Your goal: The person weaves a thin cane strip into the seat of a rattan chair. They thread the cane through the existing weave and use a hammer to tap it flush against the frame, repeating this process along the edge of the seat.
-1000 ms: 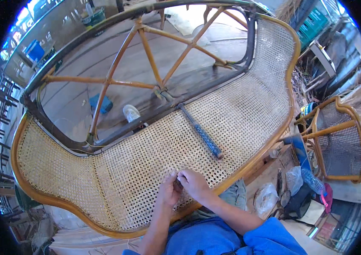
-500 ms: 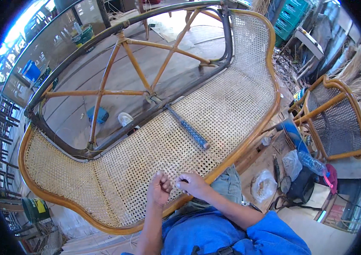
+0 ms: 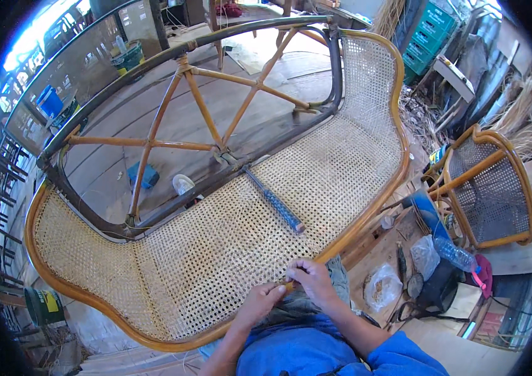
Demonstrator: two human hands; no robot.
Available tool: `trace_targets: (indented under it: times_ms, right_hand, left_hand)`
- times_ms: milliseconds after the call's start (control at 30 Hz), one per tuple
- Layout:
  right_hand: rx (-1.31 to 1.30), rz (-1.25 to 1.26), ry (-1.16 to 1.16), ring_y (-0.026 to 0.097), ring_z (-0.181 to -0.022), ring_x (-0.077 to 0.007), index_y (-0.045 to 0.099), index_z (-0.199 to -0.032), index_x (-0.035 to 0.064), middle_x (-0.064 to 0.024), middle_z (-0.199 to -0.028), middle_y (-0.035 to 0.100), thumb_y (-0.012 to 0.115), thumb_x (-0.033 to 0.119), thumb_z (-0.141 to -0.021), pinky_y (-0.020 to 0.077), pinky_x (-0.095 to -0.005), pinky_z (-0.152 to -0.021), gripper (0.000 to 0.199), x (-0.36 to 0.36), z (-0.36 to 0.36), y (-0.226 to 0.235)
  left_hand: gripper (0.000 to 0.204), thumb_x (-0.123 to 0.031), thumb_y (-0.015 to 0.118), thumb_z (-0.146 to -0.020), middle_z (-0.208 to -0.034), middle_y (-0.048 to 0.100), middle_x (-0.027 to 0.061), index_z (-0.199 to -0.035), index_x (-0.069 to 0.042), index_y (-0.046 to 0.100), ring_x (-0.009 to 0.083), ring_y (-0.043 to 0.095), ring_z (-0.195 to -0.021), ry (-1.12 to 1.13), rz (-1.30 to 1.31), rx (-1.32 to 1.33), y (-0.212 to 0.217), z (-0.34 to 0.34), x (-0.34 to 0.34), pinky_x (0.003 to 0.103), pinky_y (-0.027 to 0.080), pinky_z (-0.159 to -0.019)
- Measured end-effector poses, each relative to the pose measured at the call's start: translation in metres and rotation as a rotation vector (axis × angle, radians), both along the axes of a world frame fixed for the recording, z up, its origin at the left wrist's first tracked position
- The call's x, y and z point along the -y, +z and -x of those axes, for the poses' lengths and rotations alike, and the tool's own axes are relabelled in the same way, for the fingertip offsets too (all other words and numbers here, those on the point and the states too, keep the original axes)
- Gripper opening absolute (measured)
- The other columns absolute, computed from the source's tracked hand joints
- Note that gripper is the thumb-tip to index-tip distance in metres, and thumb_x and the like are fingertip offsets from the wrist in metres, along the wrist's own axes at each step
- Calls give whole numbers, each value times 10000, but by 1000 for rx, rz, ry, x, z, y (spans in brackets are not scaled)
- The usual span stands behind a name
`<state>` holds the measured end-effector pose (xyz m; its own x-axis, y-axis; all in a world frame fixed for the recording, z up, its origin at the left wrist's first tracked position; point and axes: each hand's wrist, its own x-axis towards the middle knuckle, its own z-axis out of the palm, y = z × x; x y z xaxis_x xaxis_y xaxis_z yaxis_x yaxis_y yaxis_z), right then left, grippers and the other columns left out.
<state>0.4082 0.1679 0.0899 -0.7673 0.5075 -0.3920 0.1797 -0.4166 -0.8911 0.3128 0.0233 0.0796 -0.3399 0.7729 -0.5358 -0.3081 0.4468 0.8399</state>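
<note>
A large rattan seat frame with woven cane webbing (image 3: 234, 232) spreads in front of me, edged by a bent honey-brown rattan pole (image 3: 122, 333). At its near edge my left hand (image 3: 262, 302) is closed, thumb and fingers pinched by the pole. Beside it, slightly higher and to the right, my right hand (image 3: 313, 279) is also closed, fingertips bent down toward the webbing. Anything between the fingers is too small to make out. Beyond the hands, a tool with a blue patterned handle (image 3: 281, 210) lies on the cane, its thin end toward the dark inner pole (image 3: 178, 208).
A smaller cane-backed rattan piece (image 3: 491, 188) stands at the right. Nearer lie a plastic bottle (image 3: 455, 254), a plastic bag (image 3: 383, 286) and a black bag (image 3: 441, 288). Green crates (image 3: 427, 37) stand at the far right. A dark green bucket (image 3: 43, 306) sits at the left.
Both hands have moved right and come closer together, from over the webbing to its near rim. The view has shifted slightly; the blue-handled tool stays on the cane.
</note>
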Motion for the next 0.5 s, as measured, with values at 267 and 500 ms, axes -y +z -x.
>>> trace_targets:
  times_ms: [267, 500]
  right_hand:
    - [90, 46, 34, 533, -659, -74, 631, -849, 52, -11, -758, 613, 599, 112, -855, 407, -215, -573, 69, 14, 1, 9]
    - [-83, 433, 11, 532, -635, -84, 609, -958, 42, -1, -777, 601, 578, 159, -884, 415, -219, -528, 142, 17, 8, 3]
  left_hand:
    - [346, -323, 531, -911, -710, 560, 22, -946, 5, 636, 81, 482, -655, 66, 29, -72, 29, 4, -7, 259, 415, -584]
    - [193, -169, 551, -905, -795, 604, 23, -904, 13, 615, 89, 534, -747, 205, -189, -95, -1, 6, -1, 242, 447, -715]
